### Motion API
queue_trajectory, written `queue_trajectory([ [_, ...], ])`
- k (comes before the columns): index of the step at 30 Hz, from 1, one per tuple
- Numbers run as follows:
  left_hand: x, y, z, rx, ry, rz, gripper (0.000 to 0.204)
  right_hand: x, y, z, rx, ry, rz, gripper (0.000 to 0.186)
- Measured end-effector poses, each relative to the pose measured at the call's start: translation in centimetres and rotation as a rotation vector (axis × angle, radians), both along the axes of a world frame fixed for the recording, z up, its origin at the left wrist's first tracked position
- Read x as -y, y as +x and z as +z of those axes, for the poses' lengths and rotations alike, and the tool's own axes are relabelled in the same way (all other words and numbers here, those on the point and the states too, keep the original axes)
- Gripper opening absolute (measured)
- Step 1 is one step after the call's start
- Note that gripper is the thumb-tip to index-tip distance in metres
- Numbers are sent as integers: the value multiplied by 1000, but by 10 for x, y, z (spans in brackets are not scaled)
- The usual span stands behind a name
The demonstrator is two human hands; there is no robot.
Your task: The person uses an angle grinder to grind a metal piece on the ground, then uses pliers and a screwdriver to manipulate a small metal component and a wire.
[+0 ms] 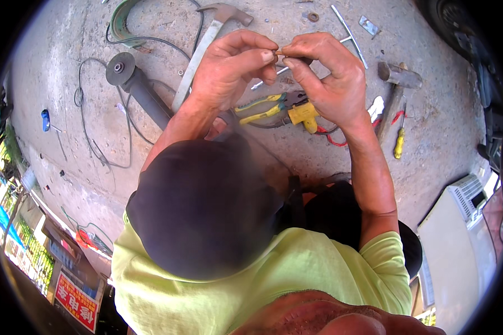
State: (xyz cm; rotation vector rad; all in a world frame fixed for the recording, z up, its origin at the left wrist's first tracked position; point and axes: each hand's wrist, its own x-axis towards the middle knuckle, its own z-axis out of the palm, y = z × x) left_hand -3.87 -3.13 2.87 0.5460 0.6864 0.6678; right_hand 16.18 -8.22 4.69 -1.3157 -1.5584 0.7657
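My left hand is closed in a pinch, with thumb and forefinger on a small brownish piece. From the other side, my right hand pinches the same piece between thumb and fingertips. It is too small to name, and the fingertips hide most of it. Below the hands, on the ground, lie pliers with yellow-green handles beside a yellow fitting. Left of my left forearm is an angle grinder. A claw hammer lies partly behind my left hand.
On the concrete ground lie a T-handle wrench, a wooden-handled hammer, a yellow screwdriver and a blue-handled tool. Loose black cable loops at the left. A pale appliance panel stands at the right.
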Motion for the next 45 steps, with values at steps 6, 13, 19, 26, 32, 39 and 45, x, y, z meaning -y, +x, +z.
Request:
queue_trajectory([
  [6, 0, 0, 0, 14, -4, -7, 12, 0, -1, 2, 46, 66, 8, 20],
  [13, 3, -1, -1, -123, 199, 26, 13, 7, -5, -4, -139, -161, 0, 12],
  [19, 2, -6, 1, -208, 423, 6, 14, 10, -12, 0, -440, -406, -16, 15],
  [26, 1, -7, -6, -263, 688, 38, 14, 10, -12, 1, -675, -655, -8, 22],
  [32, -3, -1, -9, -273, 719, 32, 16, 5, -2, -11, -790, -683, 44, 23],
  [39, -6, 0, -16, -251, 470, -5, 19, 5, 3, -17, -681, -616, 50, 26],
  [45, -5, -1, -5, -343, 686, -19, 13, 5, -3, -2, -479, -714, 66, 33],
])
